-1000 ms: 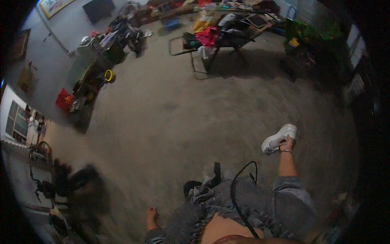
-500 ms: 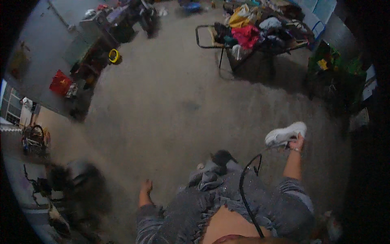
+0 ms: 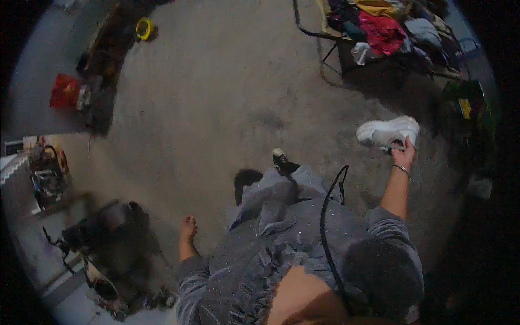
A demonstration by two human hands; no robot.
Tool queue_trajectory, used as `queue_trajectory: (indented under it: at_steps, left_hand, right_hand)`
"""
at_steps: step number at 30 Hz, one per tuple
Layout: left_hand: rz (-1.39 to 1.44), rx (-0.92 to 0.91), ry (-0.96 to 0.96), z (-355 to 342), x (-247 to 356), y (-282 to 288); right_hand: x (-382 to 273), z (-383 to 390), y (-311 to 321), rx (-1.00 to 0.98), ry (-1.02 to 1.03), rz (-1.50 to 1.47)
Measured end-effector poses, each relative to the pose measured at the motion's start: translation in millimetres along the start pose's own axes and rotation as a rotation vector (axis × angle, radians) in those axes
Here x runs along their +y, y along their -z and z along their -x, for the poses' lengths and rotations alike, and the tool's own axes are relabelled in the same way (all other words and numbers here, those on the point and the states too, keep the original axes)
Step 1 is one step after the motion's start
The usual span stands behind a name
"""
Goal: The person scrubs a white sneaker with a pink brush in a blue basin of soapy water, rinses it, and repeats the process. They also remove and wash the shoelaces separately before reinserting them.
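Observation:
A white sneaker (image 3: 387, 131) is out to the right, held above the concrete floor with its toe pointing left. My right hand (image 3: 403, 152) grips it by the heel end, near the shoe's opening, and a bracelet circles the wrist. On the other side, my left hand (image 3: 188, 227) hangs low over the floor with its fingers curled in. Nothing shows in it. Between the hands, a dark shoe (image 3: 279, 157) on one of my feet sticks out from under my grey clothing.
Clothes (image 3: 382, 33) lie heaped on a metal-framed stand at the upper right. A yellow ring-shaped object (image 3: 144, 29) and a red bag (image 3: 65, 91) are along the left wall. At lower left is a dark bulky object (image 3: 116, 238). A black cord (image 3: 325, 233) hangs down my front.
My view has shifted, and the clothes heap now sits higher and farther right. The sneaker stays in my right hand. One foot has come forward, and my left hand's fingers look more curled.

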State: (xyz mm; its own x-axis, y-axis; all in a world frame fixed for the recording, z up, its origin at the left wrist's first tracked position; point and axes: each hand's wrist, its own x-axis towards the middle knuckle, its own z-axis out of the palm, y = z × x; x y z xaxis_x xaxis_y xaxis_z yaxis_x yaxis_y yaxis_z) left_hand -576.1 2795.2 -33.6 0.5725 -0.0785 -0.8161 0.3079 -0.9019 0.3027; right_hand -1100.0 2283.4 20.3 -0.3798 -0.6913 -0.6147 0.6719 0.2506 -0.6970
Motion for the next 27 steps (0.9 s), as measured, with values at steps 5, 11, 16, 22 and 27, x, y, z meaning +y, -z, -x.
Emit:
queue_trajectory:
  at_steps: [5, 11, 16, 22, 27]
  left_hand:
    - [0.077, -0.072, 0.371, -26, -19, 36]
    - [-0.063, -0.164, 0.325, -139, 128, 40]
    - [-0.281, -0.03, -0.088, -240, 335, 88]
    - [-0.169, -0.032, -0.686, -315, 605, 88]
    - [-0.125, -0.23, -0.727, -304, 757, 41]
  right_hand:
    - [24, 9, -96, -0.209, -0.026, 0.002]
    - [60, -17, -243, -0.2, 0.086, -0.019]
    - [72, 13, -325, -0.164, 0.192, -0.102]
    - [91, 1, -427, -0.062, 0.27, -0.18]
    - [122, -53, -513, -0.016, 0.259, -0.239]
